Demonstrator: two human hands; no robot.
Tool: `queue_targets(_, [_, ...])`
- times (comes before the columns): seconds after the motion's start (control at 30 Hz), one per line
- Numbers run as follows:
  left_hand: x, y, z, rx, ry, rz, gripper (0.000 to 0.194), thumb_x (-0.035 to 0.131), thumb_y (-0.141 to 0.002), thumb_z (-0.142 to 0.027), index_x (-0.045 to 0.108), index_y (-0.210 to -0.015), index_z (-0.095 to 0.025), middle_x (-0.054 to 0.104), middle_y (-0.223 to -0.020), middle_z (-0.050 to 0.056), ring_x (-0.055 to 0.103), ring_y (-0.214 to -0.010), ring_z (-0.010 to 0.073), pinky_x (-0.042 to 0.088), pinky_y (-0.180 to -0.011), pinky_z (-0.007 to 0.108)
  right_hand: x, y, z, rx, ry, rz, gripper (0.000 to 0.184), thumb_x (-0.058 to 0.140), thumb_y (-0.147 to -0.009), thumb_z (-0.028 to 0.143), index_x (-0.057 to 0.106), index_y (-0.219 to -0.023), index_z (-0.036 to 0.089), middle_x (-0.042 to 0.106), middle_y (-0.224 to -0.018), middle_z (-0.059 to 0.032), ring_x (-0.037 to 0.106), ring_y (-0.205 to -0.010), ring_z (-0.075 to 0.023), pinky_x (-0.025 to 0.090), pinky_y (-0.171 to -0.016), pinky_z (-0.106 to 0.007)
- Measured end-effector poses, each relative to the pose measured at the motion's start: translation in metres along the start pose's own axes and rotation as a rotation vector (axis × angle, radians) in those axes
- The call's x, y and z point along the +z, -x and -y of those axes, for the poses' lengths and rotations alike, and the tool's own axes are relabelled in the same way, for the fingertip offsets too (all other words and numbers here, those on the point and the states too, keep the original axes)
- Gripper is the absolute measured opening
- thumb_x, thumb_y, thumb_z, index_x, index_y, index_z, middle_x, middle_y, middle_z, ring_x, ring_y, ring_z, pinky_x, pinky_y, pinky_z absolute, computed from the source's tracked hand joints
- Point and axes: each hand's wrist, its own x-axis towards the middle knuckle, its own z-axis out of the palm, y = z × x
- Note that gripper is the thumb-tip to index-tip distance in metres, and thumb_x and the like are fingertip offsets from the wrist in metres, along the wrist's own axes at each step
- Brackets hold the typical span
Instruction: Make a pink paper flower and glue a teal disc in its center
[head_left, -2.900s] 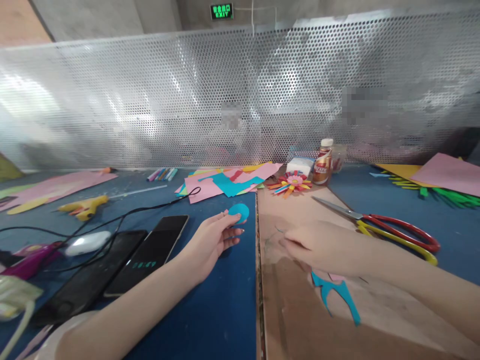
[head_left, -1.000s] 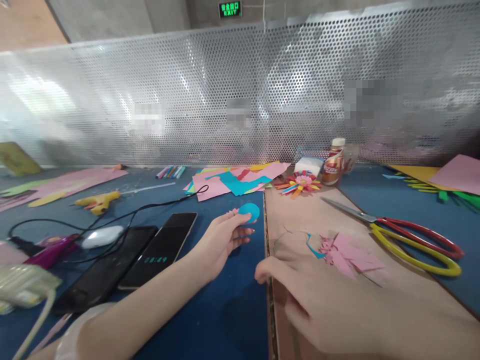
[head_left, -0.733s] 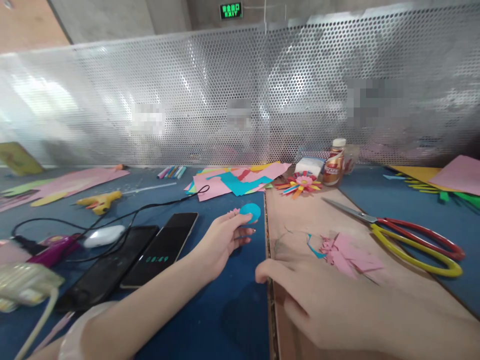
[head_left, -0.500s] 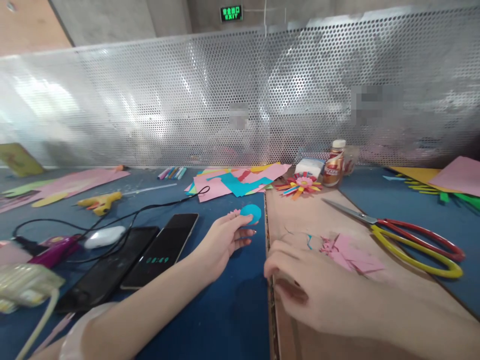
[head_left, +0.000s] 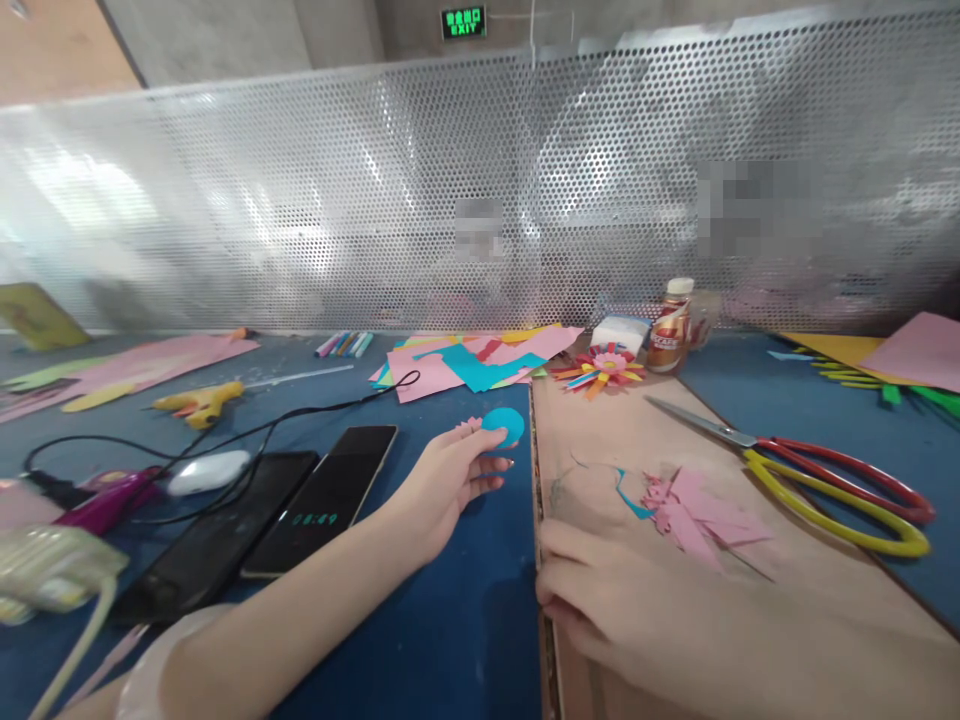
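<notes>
Between the thumb and fingers of my left hand (head_left: 450,475) is a round blue paper disc (head_left: 502,427), raised above the blue table. A small pink paper flower (head_left: 469,424) shows just behind that thumb. My right hand (head_left: 600,590) rests at the left edge of the brown board (head_left: 622,415), its fingers curled inward and their tips hidden. Beyond it lie pink paper scraps (head_left: 701,515) and a thin blue paper strip (head_left: 634,497). To the right, scissors (head_left: 739,436) with red and yellow handles lie partly over the board.
A multicoloured paper flower (head_left: 606,368) sits near a brown bottle (head_left: 669,325). Coloured paper (head_left: 480,365) lies at the back. On the left are a phone (head_left: 330,495), a black cable (head_left: 300,412), a yellow glue gun (head_left: 199,402) and a power strip (head_left: 52,565). A perforated metal screen (head_left: 300,200) stands behind.
My right hand has moved down toward me, uncovering more of the blue strip and pink scraps, and its fingers have come closer together. My left hand still holds the disc in place.
</notes>
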Motion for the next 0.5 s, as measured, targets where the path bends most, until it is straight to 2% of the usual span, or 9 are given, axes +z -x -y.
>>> queue_targets(0.1, [0.000,0.000,0.000,0.001,0.000,0.003,0.014,0.067,-0.068,-0.021,0.061,-0.078,-0.013,0.062,-0.078,0.003,0.056,-0.059,0.0081,0.045,-0.054,0.019,0.004,0.000,0.003,-0.041,0.070,-0.007,0.009,0.049,-0.069,0.007,0.049,-0.067,0.015,0.046,-0.070,-0.0014,0.046,-0.059,-0.0121,0.021,-0.038,-0.025])
queue_targets(0.17, [0.000,0.000,0.000,0.001,0.006,0.001,0.014,0.067,-0.067,-0.020,0.061,-0.078,-0.014,0.062,-0.077,0.003,0.057,-0.059,0.0084,0.045,-0.054,0.019,0.007,-0.001,0.005,-0.048,0.095,-0.046,0.011,0.047,-0.068,0.005,0.047,-0.064,0.015,0.044,-0.068,-0.0029,0.046,-0.063,-0.0144,0.014,-0.037,-0.027])
queue_targets(0.27, [0.000,0.000,0.000,0.002,0.008,-0.002,0.013,0.067,-0.067,-0.021,0.062,-0.076,-0.014,0.062,-0.078,0.003,0.057,-0.059,0.0085,0.045,-0.054,0.020,0.013,-0.001,0.006,-0.015,0.096,-0.109,0.013,0.045,-0.066,0.003,0.044,-0.064,0.016,0.044,-0.068,-0.0029,0.044,-0.063,-0.0151,0.013,-0.040,-0.028])
queue_targets(0.4, [0.000,0.000,-0.001,-0.002,0.003,-0.014,0.014,0.068,-0.066,-0.021,0.062,-0.077,-0.014,0.062,-0.076,0.003,0.057,-0.060,0.0090,0.045,-0.056,0.020,0.020,-0.001,0.005,-0.018,0.082,-0.110,0.013,0.044,-0.065,0.004,0.044,-0.067,0.016,0.044,-0.069,-0.0021,0.042,-0.063,-0.0148,0.011,-0.043,-0.028])
queue_targets(0.5, [0.000,0.000,0.000,-0.004,0.007,-0.011,0.014,0.068,-0.065,-0.021,0.062,-0.076,-0.014,0.063,-0.075,0.003,0.057,-0.060,0.0090,0.045,-0.056,0.021,0.019,0.000,0.002,0.043,0.022,-0.131,0.010,0.044,-0.063,0.006,0.044,-0.066,0.016,0.043,-0.069,-0.0014,0.040,-0.060,-0.0137,0.012,-0.045,-0.027])
